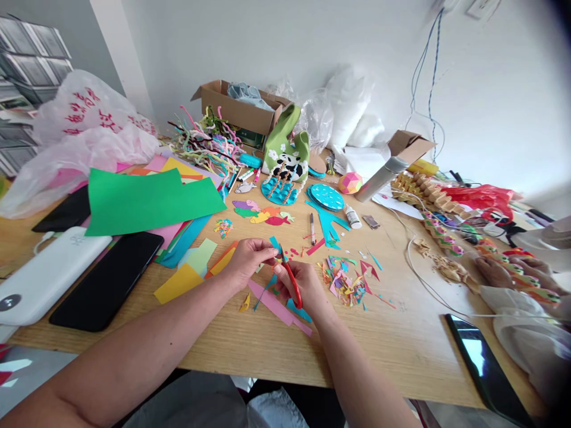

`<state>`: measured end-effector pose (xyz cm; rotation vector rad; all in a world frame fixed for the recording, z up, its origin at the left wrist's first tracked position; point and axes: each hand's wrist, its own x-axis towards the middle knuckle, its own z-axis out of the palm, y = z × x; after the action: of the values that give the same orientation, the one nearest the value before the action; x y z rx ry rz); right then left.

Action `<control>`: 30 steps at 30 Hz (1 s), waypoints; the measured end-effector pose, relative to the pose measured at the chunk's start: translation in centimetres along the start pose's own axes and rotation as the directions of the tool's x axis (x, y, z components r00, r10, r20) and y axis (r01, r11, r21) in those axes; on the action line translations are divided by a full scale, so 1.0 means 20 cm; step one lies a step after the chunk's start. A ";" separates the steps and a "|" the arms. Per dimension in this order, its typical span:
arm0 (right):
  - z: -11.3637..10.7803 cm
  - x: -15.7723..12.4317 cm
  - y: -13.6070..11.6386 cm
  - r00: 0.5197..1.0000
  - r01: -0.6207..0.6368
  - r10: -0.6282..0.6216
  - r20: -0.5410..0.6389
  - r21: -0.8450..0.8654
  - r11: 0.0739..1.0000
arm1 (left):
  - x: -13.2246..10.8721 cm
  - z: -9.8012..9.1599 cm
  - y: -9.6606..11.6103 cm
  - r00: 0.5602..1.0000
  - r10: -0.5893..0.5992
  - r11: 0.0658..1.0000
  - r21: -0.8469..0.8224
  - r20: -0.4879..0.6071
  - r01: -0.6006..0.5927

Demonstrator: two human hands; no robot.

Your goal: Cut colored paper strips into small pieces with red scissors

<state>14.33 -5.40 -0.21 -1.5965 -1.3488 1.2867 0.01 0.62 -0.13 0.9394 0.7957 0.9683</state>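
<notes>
Between the fingertips of my left hand (247,260) is a small piece of blue paper (274,242). My right hand (308,286) is closed round red-handled scissors (294,285), whose blades point up and away beside that paper. Below my hands lie a strip of pink paper (279,309) and blue scraps (298,310). A heap of coloured paper clippings (345,282) sits right of my right hand. Farther off are colourful paper fish (272,216), a small pile of cut bits (223,227) and a pen (312,229).
Green paper (147,202) tops other sheets at left, near a black phone (107,282) and white power bank (49,273). Behind stand a panda bag (288,148), cardboard box (236,110) and blue discs (327,197). At right, another person's hand (493,270) is near a cable and a phone (488,362).
</notes>
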 end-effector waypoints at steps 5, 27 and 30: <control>0.00 0.00 0.00 1.000 0.001 -0.001 0.006 0.014 1.000 | 0.00 0.00 0.00 1.000 0.003 1.000 0.017 0.002 -0.003; 0.00 -0.01 -0.01 1.000 0.001 -0.001 0.007 -0.015 1.000 | -0.01 0.01 0.01 0.997 -0.020 1.000 -0.001 0.079 0.020; -0.01 -0.01 -0.01 1.000 -0.001 0.001 0.008 -0.008 1.000 | -0.01 0.00 0.01 0.995 -0.030 0.999 -0.007 0.091 0.031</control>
<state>14.37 -5.48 0.03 -1.5993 -1.3597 1.2917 -0.06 0.52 0.12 0.9543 0.7271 0.8958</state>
